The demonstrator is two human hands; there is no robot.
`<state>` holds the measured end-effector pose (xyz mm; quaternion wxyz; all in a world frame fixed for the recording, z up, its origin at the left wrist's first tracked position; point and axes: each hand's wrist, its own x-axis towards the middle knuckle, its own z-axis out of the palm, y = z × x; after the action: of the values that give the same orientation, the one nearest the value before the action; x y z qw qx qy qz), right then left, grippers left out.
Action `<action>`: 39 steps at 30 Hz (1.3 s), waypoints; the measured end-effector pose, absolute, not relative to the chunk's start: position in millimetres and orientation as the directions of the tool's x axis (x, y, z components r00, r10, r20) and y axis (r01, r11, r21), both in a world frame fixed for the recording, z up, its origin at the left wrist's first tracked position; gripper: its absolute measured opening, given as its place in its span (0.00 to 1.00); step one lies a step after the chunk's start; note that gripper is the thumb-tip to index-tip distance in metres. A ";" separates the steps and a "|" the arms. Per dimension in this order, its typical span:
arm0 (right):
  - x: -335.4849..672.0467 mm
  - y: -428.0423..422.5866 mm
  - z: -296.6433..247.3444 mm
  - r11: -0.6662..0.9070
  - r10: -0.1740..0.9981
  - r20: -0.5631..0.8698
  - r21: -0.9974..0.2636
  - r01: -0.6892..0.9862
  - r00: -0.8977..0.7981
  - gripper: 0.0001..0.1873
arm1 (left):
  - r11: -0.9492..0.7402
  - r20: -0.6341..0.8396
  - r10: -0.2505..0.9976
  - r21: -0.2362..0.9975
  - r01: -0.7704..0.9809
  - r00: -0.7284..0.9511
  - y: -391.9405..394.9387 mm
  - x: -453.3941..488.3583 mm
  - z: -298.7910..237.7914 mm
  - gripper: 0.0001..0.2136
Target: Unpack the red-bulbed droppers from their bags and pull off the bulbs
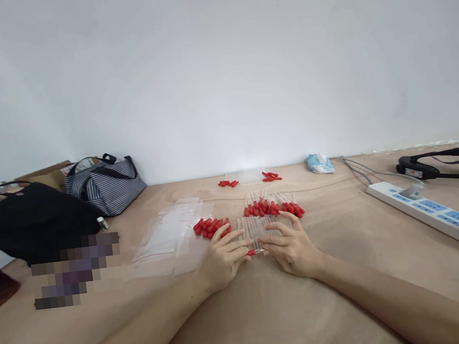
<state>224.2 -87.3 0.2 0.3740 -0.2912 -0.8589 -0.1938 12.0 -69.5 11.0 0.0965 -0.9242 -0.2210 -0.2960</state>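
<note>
My left hand [223, 258] and my right hand [290, 248] rest close together on the tan table [245, 313]. Between their fingertips lies a thin clear tube with a small red cap [252, 252], pinched from both sides. Just beyond my fingers lies a row of clear tubes with red caps [269, 209]. A loose pile of red caps [208, 227] sits by my left fingers. Two smaller groups of red caps [271, 176] lie farther back near the wall.
Clear zip bags [170, 234] lie left of the caps. A striped bag [102, 186] and a black bag [31, 219] stand at the left. A white power strip [437, 214], cables, a black headset [444, 164] and a tissue pack [320, 163] are at the right.
</note>
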 end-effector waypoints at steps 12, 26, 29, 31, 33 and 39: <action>244.7 -86.8 0.6 0.710 0.418 0.762 0.067 0.701 -0.496 0.12 | -0.859 0.595 0.445 0.072 0.507 0.669 -63.3 -5.6 11.8 0.10; 270.8 -73.8 -14.2 0.469 0.713 0.645 -0.144 0.872 -0.276 0.15 | -0.518 0.618 0.753 0.345 0.783 0.227 -41.1 -23.8 24.3 0.13; 269.1 -73.6 -14.3 0.431 0.733 0.634 -0.152 0.889 -0.247 0.11 | -0.407 0.502 0.845 0.381 0.830 0.184 -27.7 -24.2 34.6 0.12; 265.4 -73.9 -13.1 0.395 0.743 0.631 -0.143 0.908 -0.224 0.10 | -0.348 0.439 0.882 0.365 0.863 0.170 -19.1 -21.4 40.0 0.11; 261.5 -74.4 -11.8 0.365 0.746 0.632 -0.122 0.923 -0.211 0.10 | -0.315 0.365 0.912 0.331 0.889 0.187 -11.9 -17.9 43.3 0.09; 257.5 -78.0 -8.8 0.370 0.759 0.606 -0.100 0.924 -0.238 0.10 | -0.289 0.260 0.941 0.290 0.912 0.215 -1.7 -15.7 47.0 0.10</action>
<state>257.5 -78.0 -8.8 0.2925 -0.5434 -0.7742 -0.1408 -15.7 -1.7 47.0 -0.0372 -0.7787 -0.5951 -0.1952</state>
